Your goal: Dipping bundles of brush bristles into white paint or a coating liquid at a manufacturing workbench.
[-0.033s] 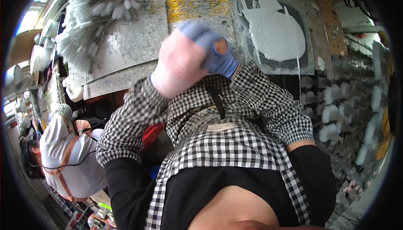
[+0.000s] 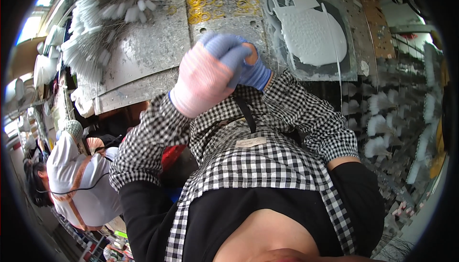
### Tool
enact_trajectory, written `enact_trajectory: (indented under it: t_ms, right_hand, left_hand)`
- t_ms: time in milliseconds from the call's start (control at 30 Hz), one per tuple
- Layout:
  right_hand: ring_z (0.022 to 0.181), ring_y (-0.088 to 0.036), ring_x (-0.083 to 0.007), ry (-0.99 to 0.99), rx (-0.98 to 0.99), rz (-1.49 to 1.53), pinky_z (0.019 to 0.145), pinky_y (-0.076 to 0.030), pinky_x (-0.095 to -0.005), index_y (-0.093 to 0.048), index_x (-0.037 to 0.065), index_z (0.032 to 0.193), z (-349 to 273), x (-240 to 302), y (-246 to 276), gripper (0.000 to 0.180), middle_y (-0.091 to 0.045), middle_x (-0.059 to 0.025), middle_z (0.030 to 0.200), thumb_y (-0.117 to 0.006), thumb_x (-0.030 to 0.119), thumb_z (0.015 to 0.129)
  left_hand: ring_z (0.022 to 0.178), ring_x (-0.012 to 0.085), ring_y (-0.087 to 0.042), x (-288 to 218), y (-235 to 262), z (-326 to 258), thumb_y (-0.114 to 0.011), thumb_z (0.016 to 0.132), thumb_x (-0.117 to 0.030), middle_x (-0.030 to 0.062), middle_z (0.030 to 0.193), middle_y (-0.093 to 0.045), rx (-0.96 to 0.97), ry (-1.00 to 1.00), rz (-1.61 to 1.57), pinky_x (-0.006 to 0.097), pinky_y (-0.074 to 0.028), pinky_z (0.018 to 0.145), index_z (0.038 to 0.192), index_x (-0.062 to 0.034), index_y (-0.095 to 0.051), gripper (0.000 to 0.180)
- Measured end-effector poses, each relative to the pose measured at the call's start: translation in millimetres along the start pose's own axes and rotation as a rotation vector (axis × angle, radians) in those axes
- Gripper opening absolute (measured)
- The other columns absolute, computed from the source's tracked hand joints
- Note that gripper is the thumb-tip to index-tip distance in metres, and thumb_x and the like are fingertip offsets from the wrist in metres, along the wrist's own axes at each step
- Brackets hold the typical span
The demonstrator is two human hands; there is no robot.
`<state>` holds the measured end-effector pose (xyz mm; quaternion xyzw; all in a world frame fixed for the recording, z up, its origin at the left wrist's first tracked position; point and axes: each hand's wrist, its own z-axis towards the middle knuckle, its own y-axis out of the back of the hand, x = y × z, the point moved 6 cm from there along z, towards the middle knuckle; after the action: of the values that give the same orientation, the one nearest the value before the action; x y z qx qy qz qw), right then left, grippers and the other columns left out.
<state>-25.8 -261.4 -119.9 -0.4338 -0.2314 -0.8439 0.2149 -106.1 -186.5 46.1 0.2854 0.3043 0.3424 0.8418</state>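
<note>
Hemmed in close by the grey metal panel (image 2: 143,51) above and the checked apron (image 2: 258,161) below, with little free room between, the left hand (image 2: 203,80) in a pink glove curls clenched against the right hand (image 2: 241,61) in a blue glove, also fisted; whether either holds anything cannot be told.

Only label I can spot is the small pale tag (image 2: 250,142) on the chest of my checked apron (image 2: 267,166) — a narrow, slightly tilted strip, off-white, sitting just right of the black strap (image 2: 245,112). No packages, signs or screens that I can make out anywhere else.
</note>
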Motion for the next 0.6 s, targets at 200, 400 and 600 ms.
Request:
enact_trajectory:
  t_ms: [200,400,600]
  right_hand:
    - [0.080,-0.066,-0.0378,0.014,0.129,-0.297,0.071,-0.053,-0.0461,-0.067,0.008,0.093,47.5,53.3,8.6,0.030,-0.068,-0.0137,0.084,-0.076,0.032,0.078]
    - [0.083,-0.067,-0.0335,-0.093,0.080,-0.093,0.076,-0.054,-0.0445,-0.068,0.009,0.095,14.4,36.1,13.6,0.026,-0.069,-0.0129,0.090,-0.078,0.027,0.078]
    - [0.087,-0.071,-0.0265,0.016,-0.034,-0.675,0.076,-0.058,-0.0374,-0.069,0.007,0.095,3.9,60.2,117.6,0.024,-0.071,-0.0104,0.091,-0.081,0.023,0.081]
  left_hand:
    - [0.082,0.0314,-0.067,19.1,15.7,32.6,-0.069,0.070,0.004,0.0101,0.094,-0.067,-0.040,-0.026,0.027,0.040,-0.056,0.070,0.095,-0.0096,-0.073,0.029]
    - [0.084,0.0290,-0.068,9.7,-11.5,28.2,-0.066,0.074,0.004,0.0094,0.094,-0.068,0.028,-0.049,0.027,0.038,-0.056,0.071,0.096,-0.0102,-0.074,0.027]
    - [0.085,0.0283,-0.069,-27.6,-58.5,104.5,-0.069,0.080,-0.006,0.0060,0.096,-0.069,0.083,-0.230,-0.046,0.038,-0.057,0.074,0.096,-0.0138,-0.075,0.019]
